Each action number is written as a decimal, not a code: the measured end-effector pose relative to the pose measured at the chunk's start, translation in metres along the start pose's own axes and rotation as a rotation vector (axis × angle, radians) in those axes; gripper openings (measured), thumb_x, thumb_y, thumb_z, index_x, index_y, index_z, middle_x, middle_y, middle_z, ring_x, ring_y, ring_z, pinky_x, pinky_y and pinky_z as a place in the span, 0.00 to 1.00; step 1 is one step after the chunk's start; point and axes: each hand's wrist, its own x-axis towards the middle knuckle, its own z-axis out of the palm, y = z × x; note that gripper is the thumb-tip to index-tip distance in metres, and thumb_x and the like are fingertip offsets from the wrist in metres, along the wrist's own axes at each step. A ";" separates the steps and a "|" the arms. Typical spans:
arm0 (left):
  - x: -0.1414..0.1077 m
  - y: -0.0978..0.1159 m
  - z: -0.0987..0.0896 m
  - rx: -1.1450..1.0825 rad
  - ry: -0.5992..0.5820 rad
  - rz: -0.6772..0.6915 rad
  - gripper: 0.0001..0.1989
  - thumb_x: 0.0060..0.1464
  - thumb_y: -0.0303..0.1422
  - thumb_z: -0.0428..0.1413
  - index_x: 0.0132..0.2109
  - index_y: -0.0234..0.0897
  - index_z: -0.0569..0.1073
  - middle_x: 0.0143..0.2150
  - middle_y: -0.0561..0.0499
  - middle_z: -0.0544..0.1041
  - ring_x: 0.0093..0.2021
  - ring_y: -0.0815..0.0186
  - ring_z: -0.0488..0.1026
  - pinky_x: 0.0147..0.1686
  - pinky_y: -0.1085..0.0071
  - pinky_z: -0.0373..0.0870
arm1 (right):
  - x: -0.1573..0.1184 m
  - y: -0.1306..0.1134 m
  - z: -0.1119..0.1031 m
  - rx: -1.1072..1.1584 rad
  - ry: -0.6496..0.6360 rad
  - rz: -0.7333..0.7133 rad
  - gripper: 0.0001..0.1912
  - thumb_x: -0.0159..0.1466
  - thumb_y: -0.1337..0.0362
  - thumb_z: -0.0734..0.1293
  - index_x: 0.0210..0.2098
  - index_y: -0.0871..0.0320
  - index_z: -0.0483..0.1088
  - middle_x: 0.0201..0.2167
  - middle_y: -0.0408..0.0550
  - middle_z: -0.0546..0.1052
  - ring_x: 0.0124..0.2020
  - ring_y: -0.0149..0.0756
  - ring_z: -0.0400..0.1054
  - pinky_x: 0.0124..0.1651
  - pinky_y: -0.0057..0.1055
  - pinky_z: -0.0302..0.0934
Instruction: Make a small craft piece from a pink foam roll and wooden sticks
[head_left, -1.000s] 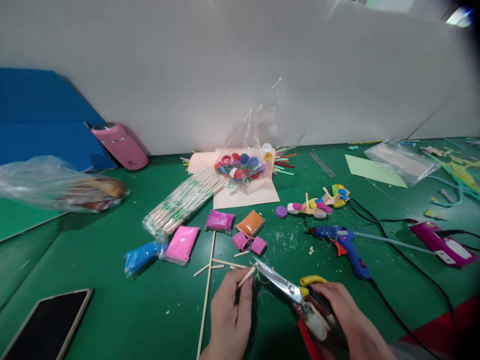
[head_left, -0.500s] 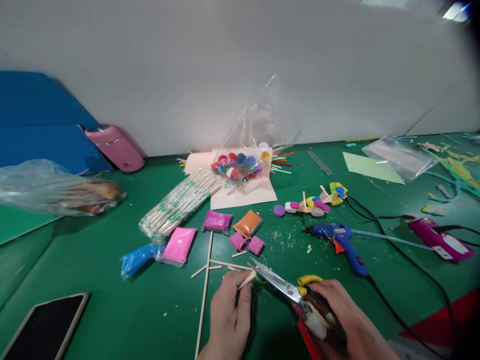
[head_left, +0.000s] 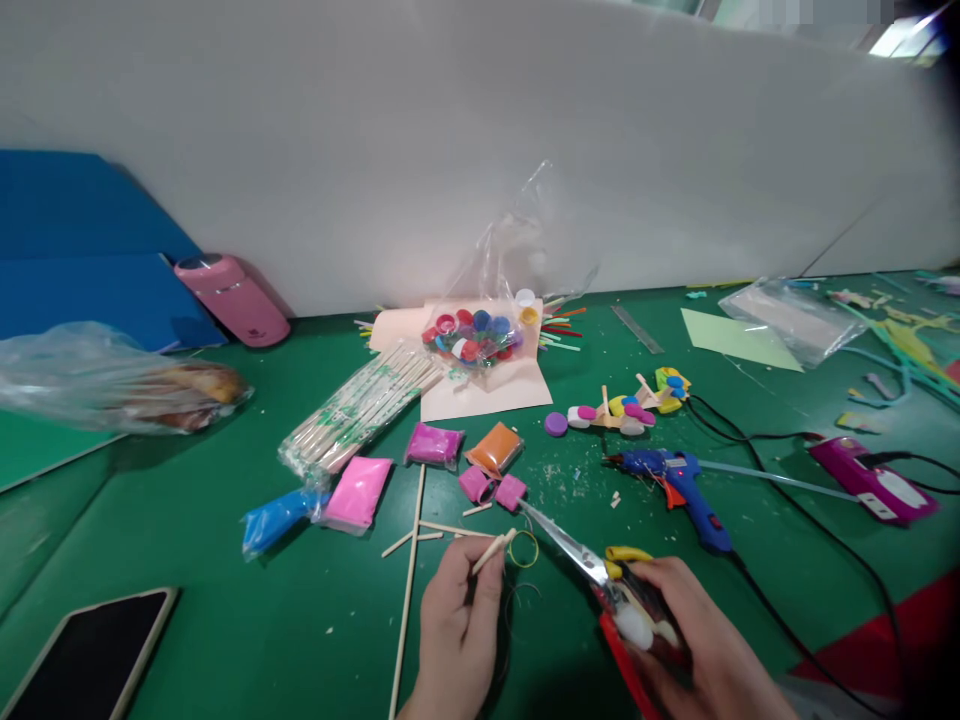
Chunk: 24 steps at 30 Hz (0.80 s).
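My left hand (head_left: 459,622) is closed, pinching short wooden stick pieces (head_left: 493,553) between thumb and fingers. Just right of their ends is a thin yellow-green rubber band (head_left: 523,548); whether it touches them I cannot tell. My right hand (head_left: 686,632) is wrapped round a pair of scissors (head_left: 574,550), whose blades look together and point up-left toward a small pink block (head_left: 511,492). Around that hand show yellow grip ends (head_left: 627,553), a red handle (head_left: 626,660) and a whitish rounded piece (head_left: 634,627), partly hidden by the fingers.
A long stick (head_left: 409,590) and short cut pieces lie left. Beyond are clay packets (head_left: 358,494), bagged chopsticks (head_left: 360,408) and bottle caps (head_left: 480,335). Right lie a blue glue gun (head_left: 679,480), its cable, and a purple power strip (head_left: 874,480). A phone (head_left: 90,655) is front left.
The scissor blades, parted near the stick ends before, now look closed and sit slightly right of them. The wooden pieces have tilted a little in my left hand.
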 end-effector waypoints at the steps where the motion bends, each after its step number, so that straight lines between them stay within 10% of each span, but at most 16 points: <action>1: 0.001 0.000 0.000 -0.029 -0.006 -0.036 0.07 0.53 0.33 0.48 0.29 0.37 0.66 0.20 0.56 0.65 0.21 0.71 0.61 0.21 0.77 0.58 | -0.002 0.004 0.000 -0.025 0.030 0.002 0.18 0.55 0.67 0.61 0.45 0.58 0.57 0.39 0.53 0.70 0.37 0.37 0.69 0.38 0.27 0.65; 14: 0.007 0.001 0.011 -0.740 -0.227 -0.413 0.09 0.57 0.34 0.46 0.29 0.37 0.60 0.16 0.61 0.58 0.15 0.77 0.55 0.17 0.78 0.48 | -0.027 0.049 -0.006 -0.371 0.162 0.016 0.21 0.52 0.58 0.65 0.45 0.57 0.63 0.38 0.54 0.72 0.37 0.44 0.70 0.36 0.38 0.68; 24: -0.003 0.012 0.023 -0.914 -0.375 -0.506 0.09 0.58 0.31 0.43 0.30 0.35 0.62 0.13 0.60 0.59 0.11 0.78 0.53 0.13 0.79 0.45 | 0.042 -0.046 0.029 0.638 0.032 0.140 0.10 0.60 0.59 0.59 0.36 0.58 0.67 0.26 0.44 0.71 0.25 0.30 0.66 0.27 0.23 0.61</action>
